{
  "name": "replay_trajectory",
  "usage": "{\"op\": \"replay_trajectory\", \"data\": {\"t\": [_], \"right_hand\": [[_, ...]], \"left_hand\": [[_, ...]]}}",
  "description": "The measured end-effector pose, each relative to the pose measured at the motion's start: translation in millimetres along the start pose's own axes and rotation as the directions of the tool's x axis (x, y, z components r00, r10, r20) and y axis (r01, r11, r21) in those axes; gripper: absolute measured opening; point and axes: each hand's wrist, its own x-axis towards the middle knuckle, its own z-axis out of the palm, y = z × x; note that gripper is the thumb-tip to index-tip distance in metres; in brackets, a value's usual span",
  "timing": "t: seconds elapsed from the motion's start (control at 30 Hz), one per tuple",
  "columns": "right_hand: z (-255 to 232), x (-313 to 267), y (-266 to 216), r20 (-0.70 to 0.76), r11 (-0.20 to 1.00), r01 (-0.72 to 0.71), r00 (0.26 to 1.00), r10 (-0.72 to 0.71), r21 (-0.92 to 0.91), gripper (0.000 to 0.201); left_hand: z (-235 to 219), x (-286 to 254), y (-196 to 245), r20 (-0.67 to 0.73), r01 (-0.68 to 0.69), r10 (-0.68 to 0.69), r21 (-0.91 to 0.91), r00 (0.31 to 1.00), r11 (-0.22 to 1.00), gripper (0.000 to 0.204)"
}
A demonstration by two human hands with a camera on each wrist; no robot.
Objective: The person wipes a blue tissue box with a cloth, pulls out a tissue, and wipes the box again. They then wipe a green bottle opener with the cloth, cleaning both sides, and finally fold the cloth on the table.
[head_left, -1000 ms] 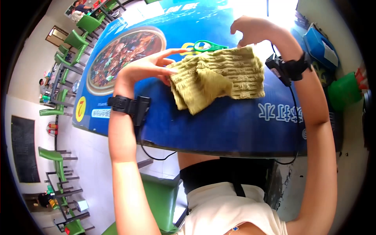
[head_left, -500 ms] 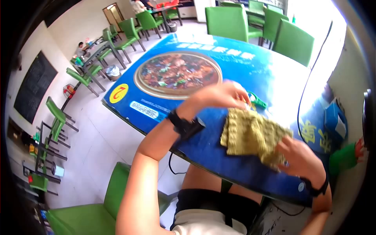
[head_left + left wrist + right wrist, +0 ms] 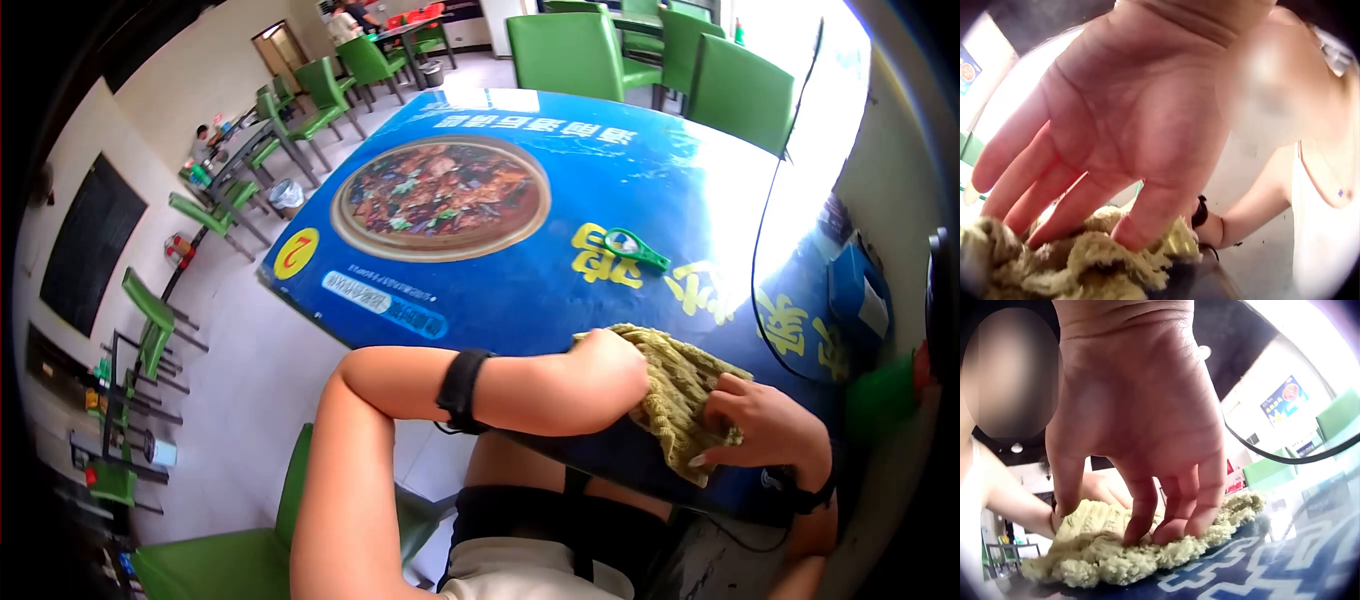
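A ribbed, fluffy olive-green cloth (image 3: 680,385) lies partly bunched near the front edge of the blue printed table (image 3: 480,300). My left hand (image 3: 605,372) reaches across to its left side, wrist bent. In the left wrist view, the fairly straight fingers (image 3: 1063,209) touch the bunched pile, with the thumb set apart from them. At the opposite side, my right hand (image 3: 765,420) grips the cloth. Its bent fingers (image 3: 1175,515) dig into the pile in the right wrist view, with the thumb down on the other side.
Beyond the cloth lies a green-handled tool (image 3: 652,259) with a round head. A blue box (image 3: 855,290) and a green container (image 3: 885,405) stand at the right by the wall. A black cable (image 3: 762,250) runs along the table's right side. Green chairs (image 3: 560,55) surround the table.
My left hand has come from the cloth's far edge nearer to me, onto its left side. The right hand, first off the cloth, now grips it. The cloth is more bunched and the head view has turned.
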Motion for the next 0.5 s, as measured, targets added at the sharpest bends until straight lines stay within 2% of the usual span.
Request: {"op": "replay_trajectory", "data": {"t": [0.07,0.1,0.17,0.2,0.27,0.3,0.33,0.37,0.43,0.47,0.5], "right_hand": [[11,-2,-17,-0.123,0.971,-0.007,0.992,-0.022,-0.238,0.045],[17,-4,-21,-0.119,0.963,-0.029,0.993,-0.003,-0.267,0.049],[23,-5,-29,-0.169,0.967,-0.071,0.985,0.030,-0.245,0.041],[23,-6,-30,-0.190,0.969,-0.078,0.981,0.033,-0.235,0.038],[23,-8,-28,-0.221,0.953,-0.053,0.975,-0.015,-0.299,0.022],[15,-9,-27,-0.139,0.884,0.060,0.980,-0.139,-0.464,0.013],[12,-11,-21,-0.156,0.911,0.037,0.982,-0.110,-0.411,0.011],[8,-11,-13,-0.198,0.961,0.012,0.978,-0.069,-0.278,0.009],[11,-5,7,-0.247,1.000,-0.021,0.969,0.020,0.001,0.005],[5,-5,17,-0.204,0.997,0.074,0.976,-0.073,-0.003,0.018],[6,-4,25,-0.241,0.990,0.138,0.962,-0.127,0.026,0.017]], "left_hand": [[-18,-4,-14,0.016,-0.090,0.093,-0.142,0.996,0.986,0.009],[-20,-4,-18,-0.011,-0.114,0.113,-0.139,0.993,0.984,0.008],[-23,-2,-26,-0.060,-0.155,0.148,-0.138,0.987,0.978,0.009],[-24,-3,-28,-0.022,-0.152,0.150,-0.133,0.988,0.979,0.008],[-31,-5,-28,0.058,-0.153,0.162,-0.136,0.985,0.979,0.008],[-33,-6,-28,0.074,-0.152,0.163,-0.134,0.984,0.979,0.005],[-30,-10,-32,-0.010,-0.182,0.183,-0.166,0.983,0.969,0.003],[-31,-9,-30,0.014,-0.149,0.150,-0.056,0.989,0.987,0.002],[-24,-6,-28,0.015,-0.053,0.053,-0.031,0.998,0.998,0.010],[-27,-2,-31,0.023,-0.039,0.039,-0.030,0.999,0.999,0.013],[-24,-1,-31,0.034,-0.045,0.047,-0.044,0.998,0.998,0.015]]}}
